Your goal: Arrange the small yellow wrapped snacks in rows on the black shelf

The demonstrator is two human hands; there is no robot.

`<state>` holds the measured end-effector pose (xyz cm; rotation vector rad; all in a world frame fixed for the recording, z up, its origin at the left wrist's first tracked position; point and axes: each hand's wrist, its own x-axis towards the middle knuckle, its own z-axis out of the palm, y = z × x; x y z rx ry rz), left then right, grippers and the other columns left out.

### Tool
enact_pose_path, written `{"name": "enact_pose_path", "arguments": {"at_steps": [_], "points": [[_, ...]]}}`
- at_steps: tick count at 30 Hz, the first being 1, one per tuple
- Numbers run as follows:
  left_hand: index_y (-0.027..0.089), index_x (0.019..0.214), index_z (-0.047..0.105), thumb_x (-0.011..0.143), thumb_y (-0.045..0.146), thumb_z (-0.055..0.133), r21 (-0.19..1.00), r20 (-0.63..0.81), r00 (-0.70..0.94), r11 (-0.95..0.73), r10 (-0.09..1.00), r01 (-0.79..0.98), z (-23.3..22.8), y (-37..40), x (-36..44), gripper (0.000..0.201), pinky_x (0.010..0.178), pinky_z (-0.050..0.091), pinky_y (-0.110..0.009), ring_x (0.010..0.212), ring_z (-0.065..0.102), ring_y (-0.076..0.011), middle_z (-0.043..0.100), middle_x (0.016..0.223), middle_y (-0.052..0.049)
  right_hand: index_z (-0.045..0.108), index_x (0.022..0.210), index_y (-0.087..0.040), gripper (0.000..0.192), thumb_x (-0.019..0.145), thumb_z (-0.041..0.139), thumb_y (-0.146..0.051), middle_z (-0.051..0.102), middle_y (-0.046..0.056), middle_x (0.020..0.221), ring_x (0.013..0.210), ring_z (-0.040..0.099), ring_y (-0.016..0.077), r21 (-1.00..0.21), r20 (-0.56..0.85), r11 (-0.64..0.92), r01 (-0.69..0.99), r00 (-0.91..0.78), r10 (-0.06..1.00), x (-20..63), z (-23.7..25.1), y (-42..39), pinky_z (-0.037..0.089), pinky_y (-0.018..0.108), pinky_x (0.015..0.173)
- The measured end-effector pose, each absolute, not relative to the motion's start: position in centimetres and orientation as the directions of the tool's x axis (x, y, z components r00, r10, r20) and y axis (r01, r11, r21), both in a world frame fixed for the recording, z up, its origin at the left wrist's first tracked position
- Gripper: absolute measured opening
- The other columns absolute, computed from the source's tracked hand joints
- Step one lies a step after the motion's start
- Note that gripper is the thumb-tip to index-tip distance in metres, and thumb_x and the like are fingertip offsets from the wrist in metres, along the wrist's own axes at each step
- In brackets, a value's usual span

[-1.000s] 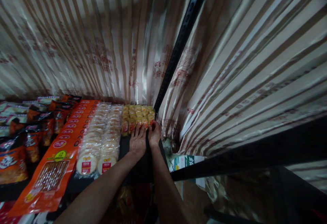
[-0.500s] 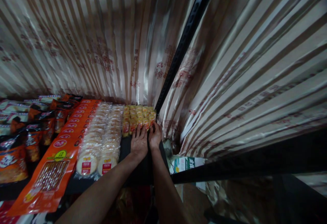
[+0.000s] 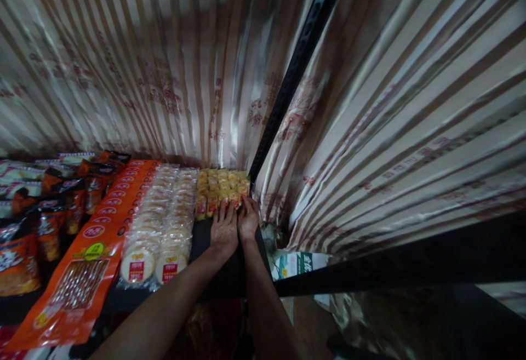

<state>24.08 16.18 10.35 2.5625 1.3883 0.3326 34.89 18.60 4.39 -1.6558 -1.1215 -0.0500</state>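
Small yellow snack packets [image 3: 218, 187] stand in tight rows at the right end of a black shelf [image 3: 222, 278]. My left hand [image 3: 224, 229] lies with its fingers stretched out, their tips against the front row. Beside it, my right hand [image 3: 249, 218] has its fingers bent around the packet at the right front corner, next to the shelf post; the fingertips are partly hidden. Left of these packets, two rows of clear-wrapped round crackers [image 3: 168, 250] overlap one another.
Orange snack packs [image 3: 92, 250] overlap in a long row, with orange-black bags [image 3: 18, 256] farther left. A black slotted post [image 3: 283, 89] rises behind the right corner. Striped printed sheeting [image 3: 184, 64] hangs behind. A green-white package [image 3: 298, 264] lies beyond the right edge.
The right fingers have shifted very slightly left at the corner packet. My left hand stays nearly still against the front row. The camera view has moved slightly.
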Motion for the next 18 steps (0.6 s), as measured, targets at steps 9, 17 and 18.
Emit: {"name": "enact_pose_path", "arguments": {"at_steps": [9, 17, 18], "points": [[0.015, 0.139, 0.038, 0.091, 0.021, 0.032, 0.262, 0.134, 0.536, -0.551, 0.834, 0.792, 9.7, 16.2, 24.2, 0.049, 0.113, 0.022, -0.046, 0.140, 0.016, -0.0282, 0.031, 0.149, -0.005, 0.065, 0.113, -0.016, 0.044, 0.079, 0.038, -0.009, 0.058, 0.009, 0.101, 0.095, 0.052, 0.0169, -0.722, 0.551, 0.030, 0.691, 0.549, 0.629, 35.0, 3.9, 18.8, 0.045, 0.034, 0.090], [0.016, 0.138, 0.039, 0.091, 0.021, 0.034, 0.260, 0.123, 0.538, -0.550, 0.834, 0.793, 9.4, 16.4, 24.3, 0.048, 0.112, 0.023, -0.047, 0.140, 0.016, -0.0293, 0.031, 0.149, -0.005, 0.062, 0.116, -0.017, 0.045, 0.079, 0.038, -0.010, 0.057, 0.009, 0.103, 0.098, 0.052, 0.0174, -0.747, 0.517, 0.017, 0.664, 0.565, 0.643, 35.0, 3.8, 18.7, 0.044, 0.035, 0.093], [0.015, 0.138, 0.039, 0.091, 0.022, 0.034, 0.260, 0.128, 0.538, -0.552, 0.833, 0.792, 9.3, 16.3, 24.3, 0.048, 0.112, 0.023, -0.047, 0.139, 0.016, -0.0295, 0.030, 0.149, -0.006, 0.062, 0.116, -0.016, 0.045, 0.079, 0.037, -0.010, 0.056, 0.010, 0.104, 0.099, 0.052, 0.0176, -0.749, 0.518, 0.021, 0.663, 0.566, 0.641, 34.9, 3.9, 18.6, 0.043, 0.035, 0.094]]}}
